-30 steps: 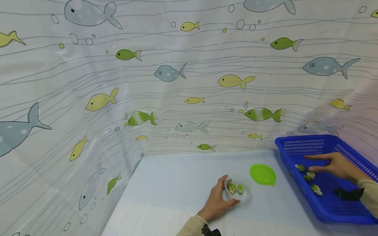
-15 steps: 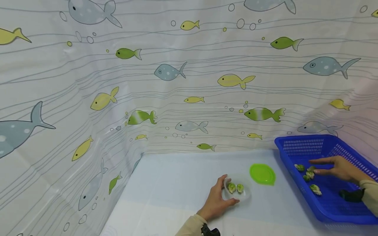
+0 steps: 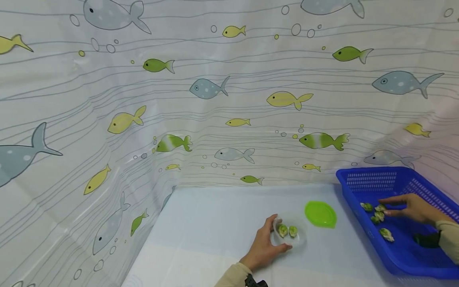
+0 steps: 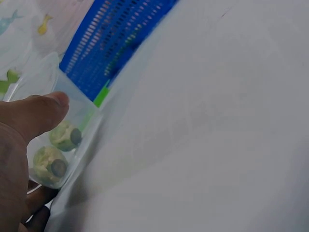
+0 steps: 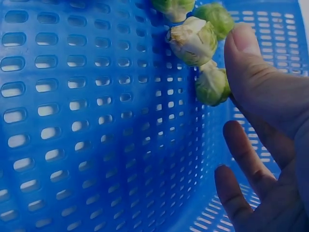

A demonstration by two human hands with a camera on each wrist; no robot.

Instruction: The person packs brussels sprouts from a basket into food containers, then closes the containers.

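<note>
My left hand grips a small clear plastic container on the table, thumb on the near side and fingers on the far side. Two Brussels sprouts sit in it; their cut stem ends show in the left wrist view. Inside the blue basket, my right hand reaches over a cluster of Brussels sprouts with index finger and thumb spread apart. In the right wrist view, the thumb lies right beside the sprouts, and the index fingertip is hidden behind it.
A bright green lid with a tab lies on the white table between container and basket. Another sprout rests nearer the basket's front. A fish-print curtain stands behind and on the left.
My right hand has lowered slightly and closed in on the sprout cluster, its thumb and index finger coming nearer each other. The left hand keeps its hold on the container.
</note>
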